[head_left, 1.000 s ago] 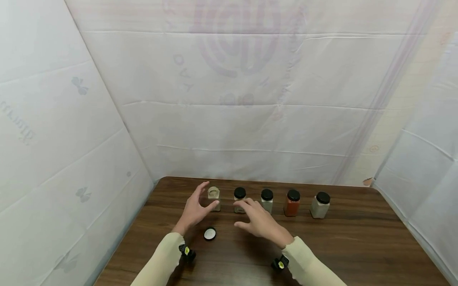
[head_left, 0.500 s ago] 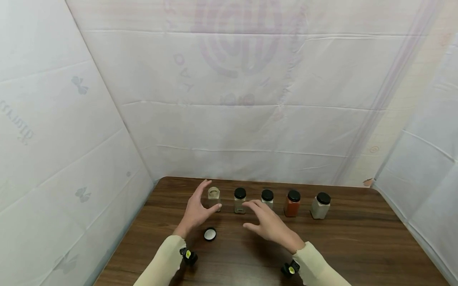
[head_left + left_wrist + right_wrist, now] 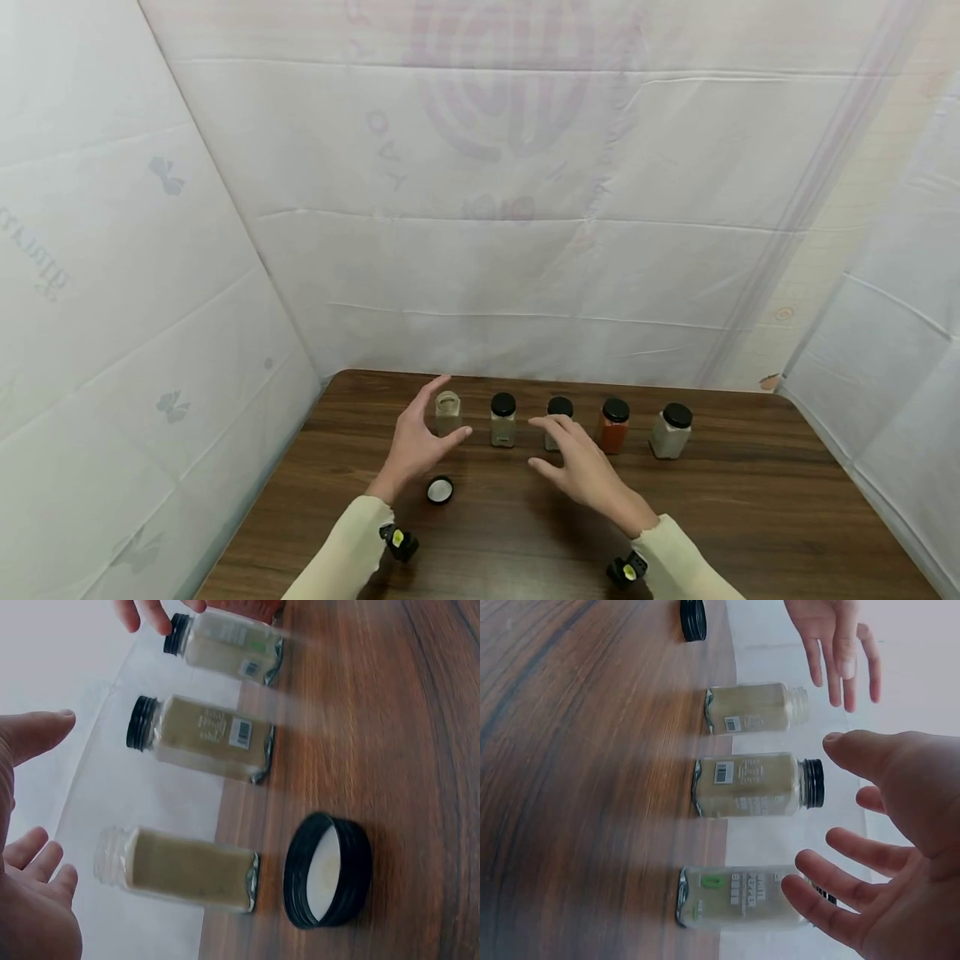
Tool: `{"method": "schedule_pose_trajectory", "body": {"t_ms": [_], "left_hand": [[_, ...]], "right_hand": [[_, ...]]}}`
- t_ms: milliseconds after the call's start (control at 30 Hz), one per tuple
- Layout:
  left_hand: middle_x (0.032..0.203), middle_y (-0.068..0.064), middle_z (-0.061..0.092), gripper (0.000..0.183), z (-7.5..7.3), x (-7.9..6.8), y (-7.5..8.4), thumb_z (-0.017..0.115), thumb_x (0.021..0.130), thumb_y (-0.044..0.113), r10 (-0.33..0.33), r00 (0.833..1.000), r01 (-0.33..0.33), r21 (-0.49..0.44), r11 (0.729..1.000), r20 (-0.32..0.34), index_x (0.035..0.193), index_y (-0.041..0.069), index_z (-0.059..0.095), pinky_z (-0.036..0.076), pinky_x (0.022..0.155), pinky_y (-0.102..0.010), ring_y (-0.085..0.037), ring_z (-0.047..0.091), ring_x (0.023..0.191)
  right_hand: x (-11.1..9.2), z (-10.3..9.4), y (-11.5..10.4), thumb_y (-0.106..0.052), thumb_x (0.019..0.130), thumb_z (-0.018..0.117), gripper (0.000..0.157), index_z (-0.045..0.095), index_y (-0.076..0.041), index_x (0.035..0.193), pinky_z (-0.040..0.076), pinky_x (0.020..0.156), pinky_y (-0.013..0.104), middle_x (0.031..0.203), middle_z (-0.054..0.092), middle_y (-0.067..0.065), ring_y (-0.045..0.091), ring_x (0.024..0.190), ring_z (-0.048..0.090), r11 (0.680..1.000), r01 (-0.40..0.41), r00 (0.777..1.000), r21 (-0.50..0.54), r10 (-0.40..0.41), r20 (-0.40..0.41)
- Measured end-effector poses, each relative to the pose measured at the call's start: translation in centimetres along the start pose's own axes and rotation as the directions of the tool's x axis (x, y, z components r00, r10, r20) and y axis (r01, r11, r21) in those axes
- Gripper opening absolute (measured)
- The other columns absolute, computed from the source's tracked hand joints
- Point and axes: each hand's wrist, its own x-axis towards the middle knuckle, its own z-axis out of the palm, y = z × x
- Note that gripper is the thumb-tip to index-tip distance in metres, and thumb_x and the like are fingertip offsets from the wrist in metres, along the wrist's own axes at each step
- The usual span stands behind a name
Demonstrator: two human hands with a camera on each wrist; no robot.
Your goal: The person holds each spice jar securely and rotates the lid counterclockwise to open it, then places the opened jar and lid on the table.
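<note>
The uncapped spice jar [image 3: 448,412] stands upright near the far left corner of the brown wooden tabletop [image 3: 750,500], its bare mouth upward and tan powder [image 3: 191,862] inside. Beside it, the left hand [image 3: 412,446] hangs with a wide grip, thumb and fingers spread, holding nothing. A black lid [image 3: 440,490] lies white inside up, closer to the near edge.

Along the far edge comes a barcoded jar [image 3: 503,427], black-capped, then the white pepper jar [image 3: 739,896]. The right hand [image 3: 588,471] is just beside that one, grip also wide and holding nothing; I cannot tell whether a fingertip touches it. Toward the far right corner stand a red spice jar [image 3: 612,429] and a black-capped greyish jar [image 3: 671,435].
</note>
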Motion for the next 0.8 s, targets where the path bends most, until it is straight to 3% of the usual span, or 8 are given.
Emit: {"method": "schedule_pose_trajectory", "body": {"t_ms": [267,467,667,800], "left_hand": [[0.156,-0.005,0.047,0.084,0.6,0.1,0.7,0.088,0.084,0.022,0.004,0.999,-0.003,-0.055,0.998,0.032,0.154,0.026,0.043,0.041,0.113,-0.050,-0.032,0.048,0.142],[0.155,-0.010,0.048,0.085,0.9,0.1,0.6,0.088,0.084,0.020,0.032,0.999,-0.030,-0.054,0.998,0.040,0.155,0.021,0.041,0.043,0.111,-0.051,-0.035,0.048,0.141],[0.156,-0.005,0.047,0.084,1.3,0.0,0.5,0.088,0.085,0.020,0.015,0.998,-0.012,-0.055,0.998,0.054,0.155,0.024,0.041,0.041,0.113,-0.047,-0.029,0.046,0.143],[0.156,-0.007,0.047,0.084,1.8,-0.1,0.7,0.087,0.085,0.019,0.047,0.997,-0.043,-0.058,0.997,0.064,0.156,0.021,0.041,0.041,0.112,-0.048,-0.033,0.046,0.143]], "right_hand": [[-0.4,-0.3,0.4,-0.027,0.091,0.081,0.057,0.058,-0.019,0.143,0.054,0.093,0.050,0.139,0.057,0.006,0.029,0.124,0.058,1.000,-0.027,0.999,0.006,0.028,-0.021],[-0.5,-0.3,0.4,-0.026,0.091,0.082,0.057,0.059,-0.020,0.142,0.055,0.090,0.051,0.138,0.058,0.006,0.030,0.123,0.059,0.999,-0.038,0.999,0.010,0.038,-0.034],[-0.6,-0.2,0.5,-0.027,0.091,0.082,0.057,0.058,-0.021,0.143,0.056,0.087,0.049,0.139,0.058,0.006,0.029,0.121,0.059,0.999,-0.048,0.998,0.001,0.048,-0.038],[-0.6,-0.2,0.5,-0.028,0.091,0.081,0.057,0.059,-0.022,0.143,0.056,0.083,0.047,0.137,0.058,0.006,0.028,0.118,0.061,0.999,-0.051,0.997,-0.010,0.051,-0.052]]}}
